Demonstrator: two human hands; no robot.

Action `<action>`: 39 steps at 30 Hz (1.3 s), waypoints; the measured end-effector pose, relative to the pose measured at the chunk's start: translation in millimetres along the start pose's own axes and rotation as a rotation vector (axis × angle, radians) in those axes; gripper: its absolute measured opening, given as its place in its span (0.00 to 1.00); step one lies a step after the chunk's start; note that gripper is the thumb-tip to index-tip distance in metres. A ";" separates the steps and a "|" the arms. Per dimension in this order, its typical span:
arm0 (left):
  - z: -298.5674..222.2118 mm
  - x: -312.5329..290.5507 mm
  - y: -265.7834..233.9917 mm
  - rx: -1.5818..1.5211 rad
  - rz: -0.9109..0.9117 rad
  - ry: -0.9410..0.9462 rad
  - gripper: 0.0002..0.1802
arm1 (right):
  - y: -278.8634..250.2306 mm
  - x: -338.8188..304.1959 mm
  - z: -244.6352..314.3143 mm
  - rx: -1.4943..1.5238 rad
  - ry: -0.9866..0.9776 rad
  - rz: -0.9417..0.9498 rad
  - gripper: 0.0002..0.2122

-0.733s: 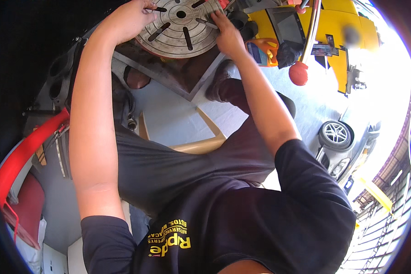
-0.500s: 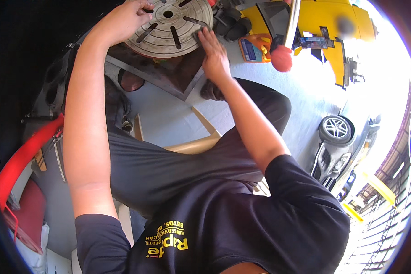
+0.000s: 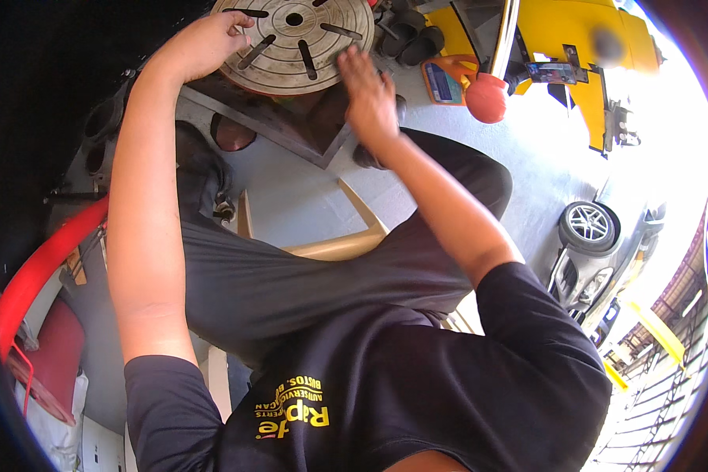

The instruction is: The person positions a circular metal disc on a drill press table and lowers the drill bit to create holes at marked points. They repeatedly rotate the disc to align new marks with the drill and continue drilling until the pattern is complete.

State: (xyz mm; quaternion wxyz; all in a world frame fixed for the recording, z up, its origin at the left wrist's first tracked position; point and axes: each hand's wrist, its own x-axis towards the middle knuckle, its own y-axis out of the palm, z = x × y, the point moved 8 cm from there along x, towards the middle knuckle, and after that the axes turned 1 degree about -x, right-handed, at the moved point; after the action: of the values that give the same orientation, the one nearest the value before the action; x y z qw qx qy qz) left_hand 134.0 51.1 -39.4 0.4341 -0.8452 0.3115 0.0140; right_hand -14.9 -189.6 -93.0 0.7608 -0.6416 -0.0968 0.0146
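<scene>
A round, worn metal plate point(image 3: 295, 49) with radial slots, ring grooves and a centre hole lies at the top of the view, its upper edge cut off. My left hand point(image 3: 204, 43) is over the plate's left side, fingers bent and apart, nothing seen in them. At the right rim is my right hand point(image 3: 372, 98), its fingers stretched out and slightly blurred. A dark patch shows by those fingertips; I cannot make out whether it is a thin pad or dirt. Beneath the plate is a dark metal frame point(image 3: 322, 157).
A beige plastic chair or stool point(image 3: 346, 245) stands between my legs. To the right are an orange jug point(image 3: 447, 79), a red ball-shaped knob point(image 3: 488, 98) on a rod, yellow machinery point(image 3: 558, 27) and a car wheel point(image 3: 588, 224). A red curved tube point(image 3: 43, 256) runs at the left.
My right hand has lifted or slid slightly at the rim, its fingers more spread and blurred. My left hand has shifted slightly left. The whole view has moved a little.
</scene>
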 end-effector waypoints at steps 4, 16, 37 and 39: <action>20.3 -0.3 0.7 0.027 -0.147 0.080 0.24 | -2.5 -24.7 50.5 0.053 -0.064 0.038 0.38; -43.1 -30.2 -31.4 -0.041 0.089 -0.024 0.24 | 3.6 -24.6 86.8 0.195 -0.006 -0.009 0.37; -41.7 -36.6 -43.3 -0.054 -0.046 0.032 0.25 | -17.3 -8.5 82.6 0.004 -0.034 0.014 0.33; -43.6 -37.4 -40.9 -0.082 -0.061 0.054 0.24 | -16.6 9.1 94.4 0.025 -0.004 -0.035 0.33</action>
State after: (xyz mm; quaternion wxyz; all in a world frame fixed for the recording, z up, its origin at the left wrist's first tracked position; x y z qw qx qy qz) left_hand 115.1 55.5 28.4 0.3907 -0.8714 0.2964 -0.0094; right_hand -23.3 -99.3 -60.7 0.7687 -0.6302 -0.1092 0.0036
